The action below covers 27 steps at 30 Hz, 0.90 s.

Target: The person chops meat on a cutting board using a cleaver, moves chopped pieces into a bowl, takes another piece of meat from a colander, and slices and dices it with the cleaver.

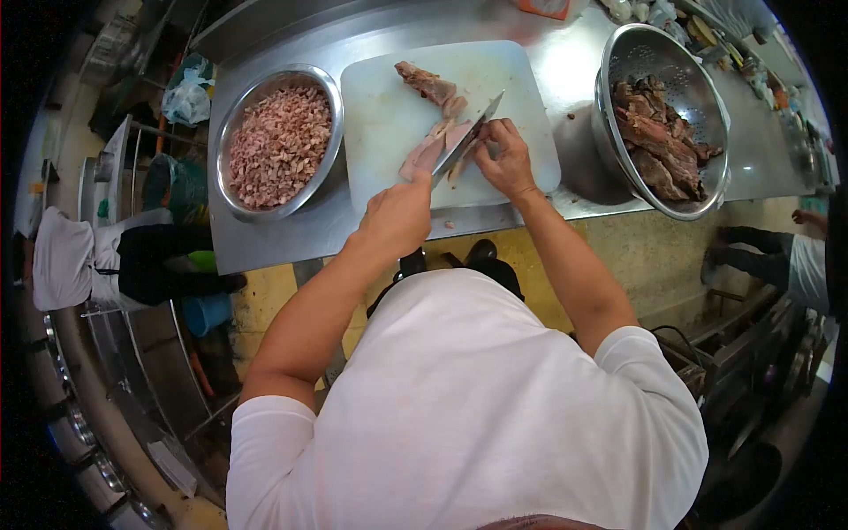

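Note:
My left hand (395, 219) is wrapped round the handle of a knife (470, 134), whose blade points up and to the right over the white cutting board (371, 97). Beside the blade, my right hand (506, 159) has its fingers pinched together near the meat; what they hold is too small to make out. Pale pink meat (424, 155) lies on the board left of the blade. Above it, a browner piece of meat (427, 85) reaches toward the top of the board.
A steel bowl of chopped meat (281, 146) stands left of the board. On the right, a steel colander (618, 44) holds large brown meat pieces (658, 146). Two other people (141, 261) are visible, at far left and far right. A blue bucket (207, 314) is on the floor.

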Motion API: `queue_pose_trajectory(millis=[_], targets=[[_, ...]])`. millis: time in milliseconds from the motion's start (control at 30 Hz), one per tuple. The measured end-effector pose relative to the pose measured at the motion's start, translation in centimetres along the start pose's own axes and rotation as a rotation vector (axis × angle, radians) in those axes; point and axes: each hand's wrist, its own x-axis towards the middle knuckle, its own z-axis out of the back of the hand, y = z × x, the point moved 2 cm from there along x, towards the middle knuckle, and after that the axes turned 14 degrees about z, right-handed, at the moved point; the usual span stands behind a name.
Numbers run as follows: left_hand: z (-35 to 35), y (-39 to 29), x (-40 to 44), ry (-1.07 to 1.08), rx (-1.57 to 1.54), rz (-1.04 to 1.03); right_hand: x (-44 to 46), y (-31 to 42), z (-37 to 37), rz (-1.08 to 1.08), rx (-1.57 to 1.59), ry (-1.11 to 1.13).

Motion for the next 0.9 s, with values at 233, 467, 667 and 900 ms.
queue_pose_trajectory(millis=[233,467,667,900], targets=[[-1.7,0.7,1.9,-0.022,-0.107,-0.020,0.2,0.6,0.0,-0.014,0.014,0.037],[-0.8,1.5,1.1,0.023,-0.179,0.013,-0.2,0.7,0.1,-0.035,-0.012,0.040],[1.7,2.2,0.1,-0.107,-0.354,-0.050,1.4,1.4,1.2,0.044,-0.008,0.145],[1.7,4.2,-0.4,-0.109,-0.355,-0.101,-0.4,1.4,2.7,0.120,-0.187,0.402]])
